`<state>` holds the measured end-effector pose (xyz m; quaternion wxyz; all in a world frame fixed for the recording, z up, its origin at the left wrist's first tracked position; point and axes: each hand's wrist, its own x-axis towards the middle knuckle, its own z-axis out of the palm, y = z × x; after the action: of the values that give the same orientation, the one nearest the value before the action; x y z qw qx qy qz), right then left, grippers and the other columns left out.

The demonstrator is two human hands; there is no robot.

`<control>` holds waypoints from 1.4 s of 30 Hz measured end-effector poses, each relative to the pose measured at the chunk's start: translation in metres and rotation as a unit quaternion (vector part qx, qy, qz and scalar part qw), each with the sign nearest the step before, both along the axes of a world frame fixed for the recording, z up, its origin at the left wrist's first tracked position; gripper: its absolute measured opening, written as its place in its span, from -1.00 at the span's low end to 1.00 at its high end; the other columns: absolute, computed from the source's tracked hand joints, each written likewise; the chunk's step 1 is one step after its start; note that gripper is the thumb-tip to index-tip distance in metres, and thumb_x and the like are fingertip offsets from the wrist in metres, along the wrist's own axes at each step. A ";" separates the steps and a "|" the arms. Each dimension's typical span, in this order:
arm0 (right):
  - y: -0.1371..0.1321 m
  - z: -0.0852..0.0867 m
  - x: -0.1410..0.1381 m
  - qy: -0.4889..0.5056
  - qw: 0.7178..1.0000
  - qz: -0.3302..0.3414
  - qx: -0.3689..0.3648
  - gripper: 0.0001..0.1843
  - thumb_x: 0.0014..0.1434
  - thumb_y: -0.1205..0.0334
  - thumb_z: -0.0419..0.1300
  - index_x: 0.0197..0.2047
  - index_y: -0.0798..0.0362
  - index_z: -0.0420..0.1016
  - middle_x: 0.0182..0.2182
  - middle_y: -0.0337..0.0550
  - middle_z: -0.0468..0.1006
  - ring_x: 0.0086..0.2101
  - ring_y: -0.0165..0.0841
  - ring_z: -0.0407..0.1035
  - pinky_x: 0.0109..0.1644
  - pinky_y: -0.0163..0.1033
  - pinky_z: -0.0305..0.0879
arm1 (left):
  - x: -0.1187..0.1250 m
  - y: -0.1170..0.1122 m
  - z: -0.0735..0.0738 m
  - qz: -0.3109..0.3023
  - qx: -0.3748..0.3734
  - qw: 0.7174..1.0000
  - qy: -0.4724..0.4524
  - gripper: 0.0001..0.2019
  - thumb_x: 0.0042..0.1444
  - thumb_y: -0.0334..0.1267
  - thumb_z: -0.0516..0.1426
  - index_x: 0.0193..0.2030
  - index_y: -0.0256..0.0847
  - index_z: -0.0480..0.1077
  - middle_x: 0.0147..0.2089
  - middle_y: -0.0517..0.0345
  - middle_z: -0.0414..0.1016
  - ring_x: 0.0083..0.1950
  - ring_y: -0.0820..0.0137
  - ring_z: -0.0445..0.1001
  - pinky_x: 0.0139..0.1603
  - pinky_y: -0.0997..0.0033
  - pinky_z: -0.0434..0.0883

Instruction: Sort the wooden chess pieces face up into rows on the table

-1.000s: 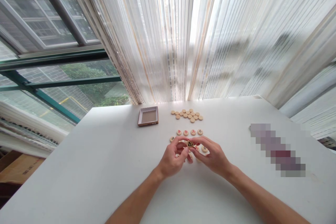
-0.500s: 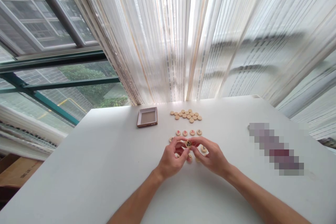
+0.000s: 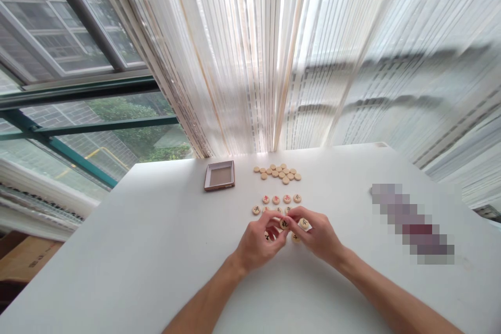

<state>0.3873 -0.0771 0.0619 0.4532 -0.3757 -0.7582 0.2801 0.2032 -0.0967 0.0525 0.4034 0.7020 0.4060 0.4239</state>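
Note:
A round wooden Chinese chess piece point(image 3: 284, 224) with a black character is pinched between both hands, held low over the table. My left hand point(image 3: 259, 240) curls around its left side, index finger and thumb at the edge. The fingers and thumb of my right hand point(image 3: 315, 230) close on its right side. Face-up pieces lie in rows about the hands: red and black ones such as a red piece point(image 3: 287, 199) in the far row, a black piece point(image 3: 255, 210) at the left, and another black piece point(image 3: 304, 223) beside my right fingers. My hands partly hide several of them.
Several blank-side-up pieces point(image 3: 281, 174) lie bunched farther back on the white table point(image 3: 156, 250). An open shallow box point(image 3: 207, 186) stands left of them. A pixelated object point(image 3: 415, 224) lies at the right. A string curtain point(image 3: 235, 62) hangs behind the table.
Both hands, with the chess piece between them, have come slightly lower and nearer to me, uncovering more of the middle row. The piece has tilted a little.

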 end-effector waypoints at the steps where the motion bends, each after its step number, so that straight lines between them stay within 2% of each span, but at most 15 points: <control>1: 0.000 0.000 0.000 -0.003 1.000 0.002 0.003 -0.89 0.30 0.20 0.18 -0.23 0.03 0.51 -0.46 -0.20 0.58 -0.45 -0.40 0.48 -0.47 -0.40 0.41 | 0.000 0.000 0.001 0.000 -0.004 1.000 -0.005 -0.74 0.23 -0.19 0.17 0.03 -0.17 0.33 -0.22 0.05 0.62 -0.30 0.38 0.61 -0.33 0.46 0.50; 5: 0.001 0.000 0.001 -0.007 1.000 0.005 0.021 -0.89 0.30 0.27 0.15 -0.14 0.02 0.49 -0.38 -0.18 0.60 -0.39 -0.37 0.51 -0.33 -0.33 0.47 | -0.002 0.002 0.005 0.005 -0.027 0.999 -0.037 -0.70 0.24 -0.15 0.18 0.05 -0.20 0.33 -0.28 0.07 0.59 -0.39 0.38 0.61 -0.37 0.46 0.49; 9: 0.002 0.000 0.002 -0.001 0.999 0.019 0.040 -0.83 0.29 0.30 0.15 -0.06 0.01 0.47 -0.29 -0.14 0.62 -0.33 -0.34 0.53 -0.22 -0.26 0.52 | -0.003 0.004 0.008 0.005 -0.059 0.996 -0.064 -0.67 0.24 -0.12 0.18 0.08 -0.20 0.36 -0.18 0.01 0.60 -0.39 0.37 0.62 -0.36 0.44 0.52; 15: 0.002 -0.001 0.003 -0.003 0.999 0.016 0.038 -0.79 0.29 0.27 0.17 0.00 -0.01 0.45 -0.28 -0.12 0.62 -0.33 -0.33 0.52 -0.25 -0.25 0.54 | -0.006 0.007 0.009 0.005 -0.089 0.992 -0.085 -0.62 0.24 -0.10 0.18 0.14 -0.19 0.42 -0.15 -0.02 0.63 -0.38 0.36 0.62 -0.28 0.38 0.55; 19: 0.003 -0.001 0.002 0.002 0.999 0.024 0.041 -0.80 0.30 0.27 0.16 0.00 -0.02 0.46 -0.27 -0.13 0.62 -0.33 -0.35 0.52 -0.22 -0.25 0.53 | -0.006 0.007 0.008 0.014 -0.100 0.990 -0.100 -0.63 0.24 -0.07 0.18 0.12 -0.19 0.43 -0.11 -0.03 0.63 -0.39 0.37 0.62 -0.30 0.40 0.53; 27: 0.001 -0.004 -0.001 -0.033 0.995 0.040 0.088 -0.82 0.29 0.26 0.19 -0.03 -0.04 0.47 -0.32 -0.18 0.60 -0.35 -0.38 0.49 -0.26 -0.30 0.49 | -0.006 0.008 0.006 0.031 -0.133 0.984 -0.113 -0.66 0.16 -0.03 0.24 -0.08 -0.25 0.44 -0.32 0.04 0.65 -0.48 0.36 0.60 -0.44 0.47 0.48; 30: 0.001 -0.006 -0.002 -0.036 0.994 0.039 0.097 -0.79 0.27 0.26 0.22 -0.01 -0.04 0.46 -0.32 -0.18 0.59 -0.35 -0.38 0.49 -0.25 -0.29 0.48 | -0.005 0.007 0.005 0.035 -0.126 0.985 -0.110 -0.68 0.19 -0.02 0.21 -0.10 -0.26 0.44 -0.34 0.04 0.64 -0.48 0.37 0.59 -0.45 0.48 0.47; 36: 0.002 -0.005 -0.001 -0.035 0.995 0.017 0.093 -0.80 0.28 0.23 0.21 -0.02 -0.04 0.46 -0.32 -0.16 0.59 -0.34 -0.36 0.49 -0.26 -0.28 0.49 | -0.005 0.007 0.005 0.038 -0.115 0.987 -0.102 -0.67 0.28 -0.02 0.11 -0.04 -0.25 0.47 -0.23 0.01 0.64 -0.44 0.37 0.61 -0.45 0.48 0.44; 42: 0.003 -0.006 0.002 -0.026 0.996 0.020 0.079 -0.78 0.28 0.24 0.21 0.00 -0.04 0.46 -0.29 -0.15 0.61 -0.32 -0.34 0.51 -0.20 -0.25 0.52 | -0.008 0.009 0.002 0.018 -0.113 0.987 -0.110 -0.65 0.30 -0.08 0.10 0.07 -0.27 0.45 -0.27 0.00 0.64 -0.41 0.38 0.61 -0.42 0.49 0.44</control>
<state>0.3892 -0.0743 0.0556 0.4558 -0.3311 -0.7968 0.2185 0.1950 -0.0879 0.0548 0.5146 0.5936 0.4166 0.4575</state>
